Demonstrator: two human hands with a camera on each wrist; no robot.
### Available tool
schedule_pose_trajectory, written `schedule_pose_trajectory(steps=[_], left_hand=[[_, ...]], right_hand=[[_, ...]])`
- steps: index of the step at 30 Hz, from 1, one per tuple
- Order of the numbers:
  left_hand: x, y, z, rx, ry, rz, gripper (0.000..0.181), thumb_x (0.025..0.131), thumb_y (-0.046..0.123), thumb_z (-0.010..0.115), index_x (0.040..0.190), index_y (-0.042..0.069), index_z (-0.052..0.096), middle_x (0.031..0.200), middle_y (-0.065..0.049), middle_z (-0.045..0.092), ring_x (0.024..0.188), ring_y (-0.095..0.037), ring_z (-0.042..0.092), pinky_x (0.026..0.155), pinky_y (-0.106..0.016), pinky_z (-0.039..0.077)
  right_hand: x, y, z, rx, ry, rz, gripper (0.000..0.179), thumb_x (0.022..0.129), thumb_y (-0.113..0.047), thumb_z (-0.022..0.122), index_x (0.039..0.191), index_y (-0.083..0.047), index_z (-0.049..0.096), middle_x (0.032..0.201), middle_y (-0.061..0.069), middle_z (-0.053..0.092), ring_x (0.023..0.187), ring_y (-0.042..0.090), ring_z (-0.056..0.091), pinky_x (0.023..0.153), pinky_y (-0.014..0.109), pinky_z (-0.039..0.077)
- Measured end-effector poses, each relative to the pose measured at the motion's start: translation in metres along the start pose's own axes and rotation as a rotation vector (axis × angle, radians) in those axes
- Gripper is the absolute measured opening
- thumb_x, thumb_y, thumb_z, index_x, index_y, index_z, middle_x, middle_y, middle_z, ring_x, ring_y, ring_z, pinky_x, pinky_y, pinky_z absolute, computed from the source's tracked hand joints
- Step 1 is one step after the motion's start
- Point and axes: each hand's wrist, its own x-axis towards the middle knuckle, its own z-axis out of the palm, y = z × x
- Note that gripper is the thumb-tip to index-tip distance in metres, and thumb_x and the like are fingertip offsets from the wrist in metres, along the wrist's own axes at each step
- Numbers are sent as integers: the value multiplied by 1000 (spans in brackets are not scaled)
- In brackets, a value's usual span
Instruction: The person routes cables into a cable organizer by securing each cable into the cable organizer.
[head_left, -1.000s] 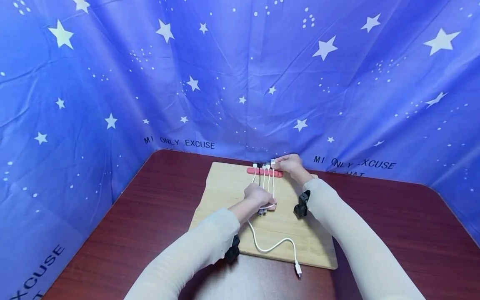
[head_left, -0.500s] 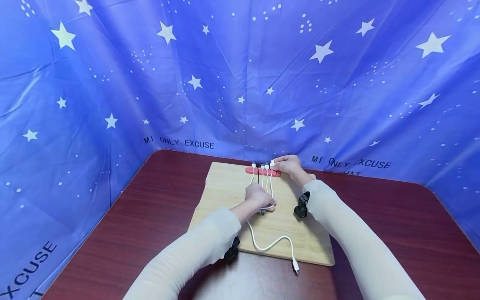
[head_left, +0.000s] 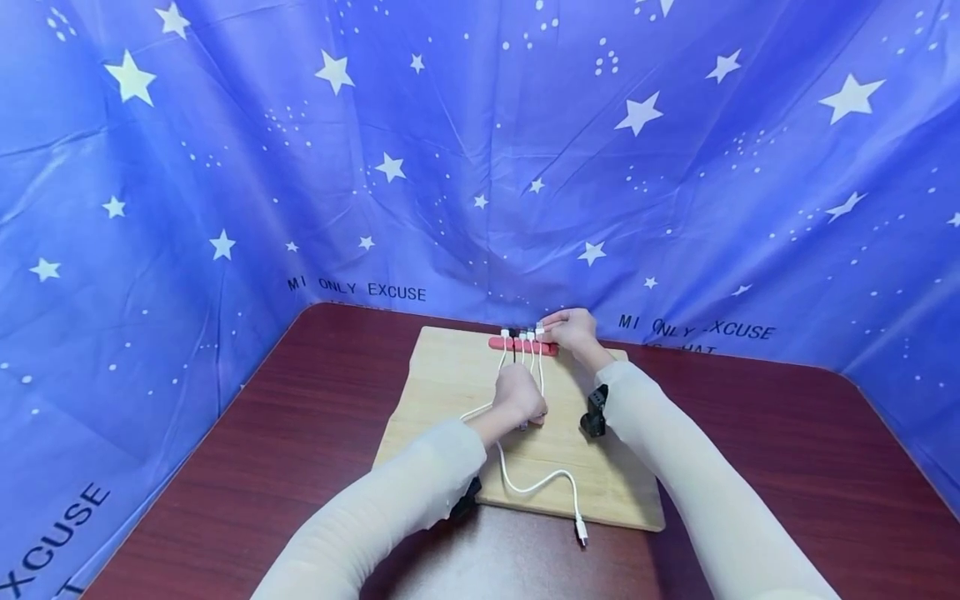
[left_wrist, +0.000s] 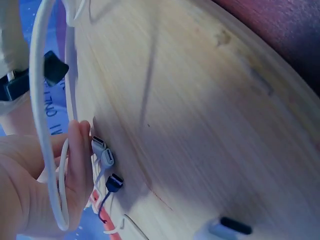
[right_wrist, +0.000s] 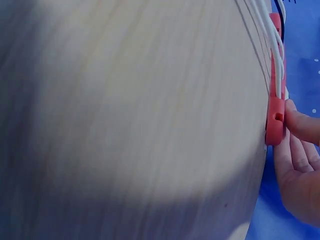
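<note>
A red cable holder (head_left: 495, 342) lies along the far edge of a wooden board (head_left: 442, 392), with several white cables and a black one (head_left: 514, 353) set in it. At its right end my right hand (head_left: 573, 332) pinches a white USB plug (head_left: 539, 329). In the right wrist view the thumb touches the end of the red holder (right_wrist: 276, 120), the other fingers behind it. My left hand (head_left: 520, 393), low over the board's middle, holds a looped white cable (left_wrist: 37, 100). Beside its fingertips lie small white connectors (left_wrist: 107, 157) and a black connector (left_wrist: 114, 182).
One white cable runs forward across the board, its connector (head_left: 581, 531) hanging past the near edge. The dark red table (head_left: 300, 417) surrounds the board. Behind stands a blue star-patterned curtain (head_left: 450, 125). Black wrist cameras (head_left: 594, 412) sit near the sleeve cuffs.
My left hand has turned slightly and now covers more of the connectors below it. My right hand stays at the holder's right end, the plug slightly lower. The head view has shifted a little.
</note>
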Motion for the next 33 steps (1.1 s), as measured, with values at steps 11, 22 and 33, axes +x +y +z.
schedule_pose_trajectory(steps=[11,22,33], left_hand=[[-6,-3,8,-124,56,122,31,63,0,74,50,13,49,55,-4,58,51,-15,51,40,-19,37],[-1,-9,14,-54,52,168,16,67,9,77,59,12,63,66,-3,66,59,-16,57,47,-24,43],[11,-60,2,-213,-13,377,29,83,17,71,107,1,70,102,-13,74,93,-25,69,86,-35,57]], right_hand=[[-3,4,-5,18,9,93,34,73,-12,81,106,-9,74,111,10,73,111,23,60,102,31,46],[-6,13,-20,269,-23,175,43,79,-8,77,120,-1,65,118,18,68,64,1,64,76,19,59],[-17,33,-31,308,-138,101,47,98,-19,55,136,6,46,135,28,54,107,25,68,102,38,51]])
